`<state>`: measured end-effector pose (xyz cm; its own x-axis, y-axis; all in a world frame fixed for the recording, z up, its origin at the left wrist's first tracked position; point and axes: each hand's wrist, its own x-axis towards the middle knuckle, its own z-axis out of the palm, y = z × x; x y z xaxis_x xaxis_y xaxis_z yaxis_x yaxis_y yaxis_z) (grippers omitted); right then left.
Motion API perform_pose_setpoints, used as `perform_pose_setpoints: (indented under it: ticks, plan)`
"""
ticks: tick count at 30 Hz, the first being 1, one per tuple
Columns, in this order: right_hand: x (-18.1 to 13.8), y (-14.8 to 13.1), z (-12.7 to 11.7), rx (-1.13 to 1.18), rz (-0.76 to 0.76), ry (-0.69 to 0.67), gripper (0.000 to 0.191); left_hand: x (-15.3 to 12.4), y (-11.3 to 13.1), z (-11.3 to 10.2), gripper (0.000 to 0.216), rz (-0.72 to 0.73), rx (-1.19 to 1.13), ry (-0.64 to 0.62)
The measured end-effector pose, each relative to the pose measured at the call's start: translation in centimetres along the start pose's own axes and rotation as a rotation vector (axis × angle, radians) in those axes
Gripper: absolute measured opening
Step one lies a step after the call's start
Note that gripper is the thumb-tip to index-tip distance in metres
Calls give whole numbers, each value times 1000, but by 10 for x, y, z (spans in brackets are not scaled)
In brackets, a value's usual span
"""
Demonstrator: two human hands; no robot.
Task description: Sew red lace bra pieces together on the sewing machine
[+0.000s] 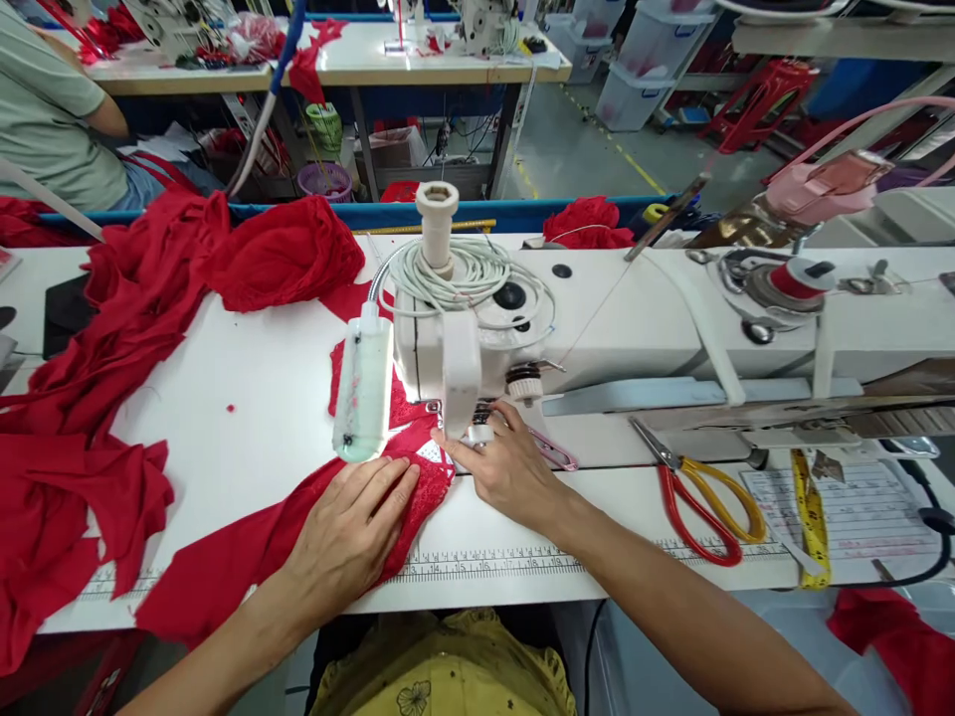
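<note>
Under the head of a white sewing machine (pixel 459 358) lies a piece of red lace fabric (pixel 431 487), with a small white patch showing near the needle area. My left hand (pixel 362 512) rests flat on this fabric, its fingers stretched out and pressing it to the table. Close to the presser foot, my right hand (pixel 507 467) has its thumb and fingers apart, with one digit touching the fabric edge; some of its fingertips are hidden behind the machine head. A lamp (pixel 363 388) hangs just left of the needle area.
Red fabric heaps (pixel 141 288) cover the table's left side. Scissors (pixel 701 497), a yellow measuring tape (pixel 810 517) and a written sheet (pixel 858 517) lie at right. A printed ruler (pixel 492 565) runs along the front edge. Another person (pixel 60 119) sits at the far left.
</note>
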<state>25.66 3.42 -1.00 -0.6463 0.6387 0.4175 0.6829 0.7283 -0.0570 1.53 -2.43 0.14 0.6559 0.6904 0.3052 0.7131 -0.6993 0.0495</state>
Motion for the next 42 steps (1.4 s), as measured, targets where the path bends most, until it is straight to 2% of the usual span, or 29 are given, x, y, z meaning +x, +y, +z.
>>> perform_pose_setpoints:
  ticks: [6,13,17,22,25,28,35,42]
  plan:
    - [-2,-3,0,-22,-2,11,50,-1,-15,0,41,91,-47,-12]
    - [-3,-4,1,-30,-6,-28,50,11,-9,-6,32,83,-5,-35]
    - [-3,-4,1,-33,5,-40,48,25,-11,1,35,41,11,-24]
    - [-3,-3,0,5,30,-53,47,35,-14,9,31,79,86,23]
    - [-5,-1,-2,58,53,-21,43,36,-13,7,29,92,130,52]
    - [-6,-1,-6,101,4,32,45,37,-12,5,30,100,153,58]
    - [-4,-4,-11,136,-102,80,20,35,-12,7,32,98,118,59]
    - [-4,-3,-9,83,-89,70,19,31,-17,10,35,52,47,14]
